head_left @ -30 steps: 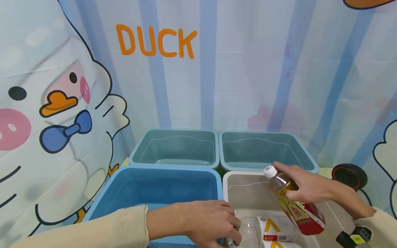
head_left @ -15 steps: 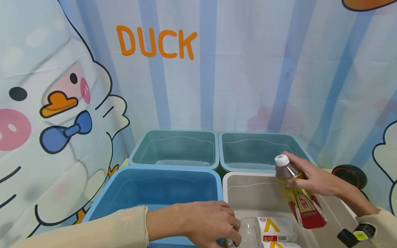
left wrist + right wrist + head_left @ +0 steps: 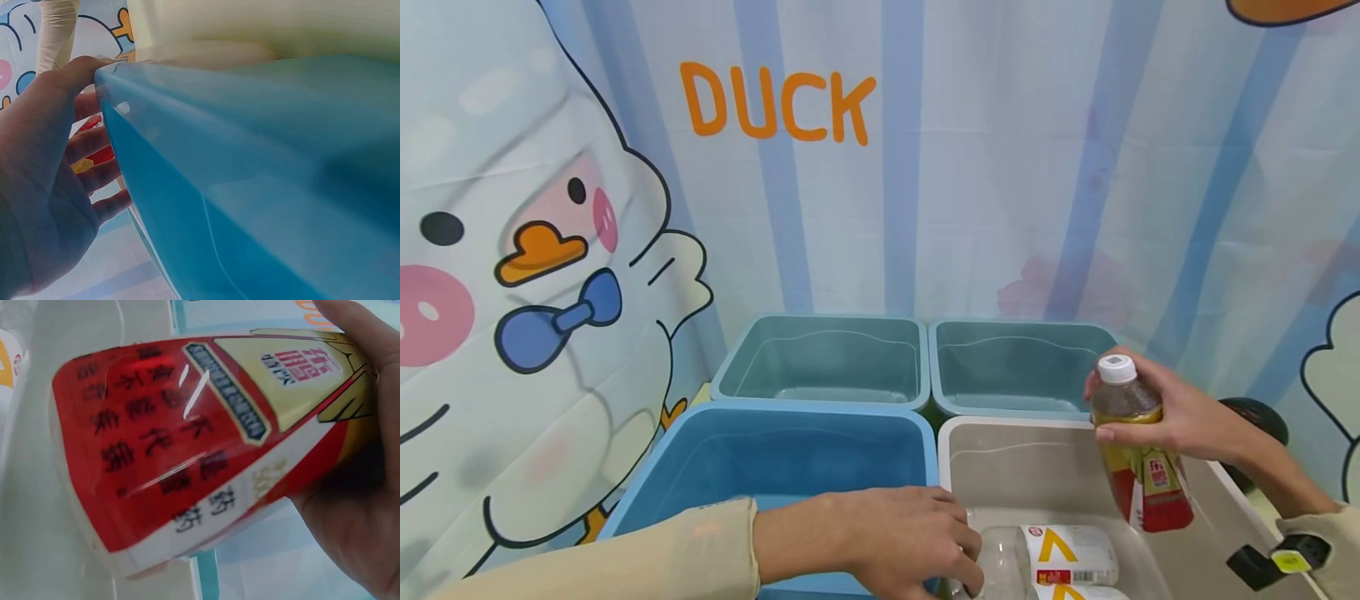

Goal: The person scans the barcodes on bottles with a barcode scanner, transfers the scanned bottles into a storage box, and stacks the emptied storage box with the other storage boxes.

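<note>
My right hand (image 3: 1195,417) holds a drink bottle (image 3: 1153,492) with a white cap and a red-and-yellow label around its upper part. The bottle is tilted above the beige bin (image 3: 951,442), cap up and toward the back. Its label (image 3: 162,456) fills much of the right wrist view. My left hand (image 3: 910,533) rests over the rim between the blue bin (image 3: 775,406) and the beige one; the left wrist view has its fingers (image 3: 94,144) passing behind the blue wall. Beside its fingertips lies a clear bottle (image 3: 1067,550) with a white label.
Two teal bins, one at left (image 3: 827,318) and one at right (image 3: 1022,323), stand behind the front pair. Part of a second white label (image 3: 1075,592) shows at the lower frame edge. A black round device (image 3: 1258,417) sits beyond my right wrist. A duck-print curtain (image 3: 970,167) hangs behind.
My right hand has lifted the drink bottle up and to the right, turning it more upright. The left hand has stayed on the rim.
</note>
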Motion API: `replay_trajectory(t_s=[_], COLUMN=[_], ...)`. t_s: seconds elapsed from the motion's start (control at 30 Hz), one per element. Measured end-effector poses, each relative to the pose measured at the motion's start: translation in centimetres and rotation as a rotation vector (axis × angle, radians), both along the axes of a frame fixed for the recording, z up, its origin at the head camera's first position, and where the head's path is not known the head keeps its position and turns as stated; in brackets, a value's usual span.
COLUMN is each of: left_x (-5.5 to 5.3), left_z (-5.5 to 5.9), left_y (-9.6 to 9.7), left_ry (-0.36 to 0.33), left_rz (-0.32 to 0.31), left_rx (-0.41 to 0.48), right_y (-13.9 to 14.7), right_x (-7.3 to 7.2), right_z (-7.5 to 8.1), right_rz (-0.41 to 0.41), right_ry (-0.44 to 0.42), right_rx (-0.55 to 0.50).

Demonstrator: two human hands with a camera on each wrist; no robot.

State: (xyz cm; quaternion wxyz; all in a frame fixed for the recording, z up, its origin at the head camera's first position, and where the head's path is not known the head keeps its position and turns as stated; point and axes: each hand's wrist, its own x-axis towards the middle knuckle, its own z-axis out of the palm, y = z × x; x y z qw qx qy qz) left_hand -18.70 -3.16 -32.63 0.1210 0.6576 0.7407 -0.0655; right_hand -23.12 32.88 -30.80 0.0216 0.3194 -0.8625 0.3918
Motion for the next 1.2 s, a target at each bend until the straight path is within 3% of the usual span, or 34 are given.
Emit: replay_trajectory(t_s=[0.1,0.33,0.57,0.87,1.2], left_x=[0.0,-0.1,-0.1,-0.1,-0.2], left_z=[0.0,-0.1,-0.1,-0.2,-0.3], left_y=[0.0,0.0,0.0,0.0,0.0], left_ry=[-0.005,-0.011,-0.014,-0.010,-0.013], left_rz=[0.003,0.004,0.008,0.001,-0.007], left_rx=[-0.002,0.001,0.001,0.004,0.007], right_y=[0.5,1.5,2.4,3.7,6.0], right_x=[0.0,0.3,-0.1,-0.2,-0.8], right_z=[0.3,0.9,1.2,1.7,2.2], right_rz=[0.004,-0.083,-0.066,-0.162,-0.329], right_ry=[0.010,0.004,0.077,0.156,0.199], right_rx=[-0.022,-0.052,-0.113,-0.102,-0.128])
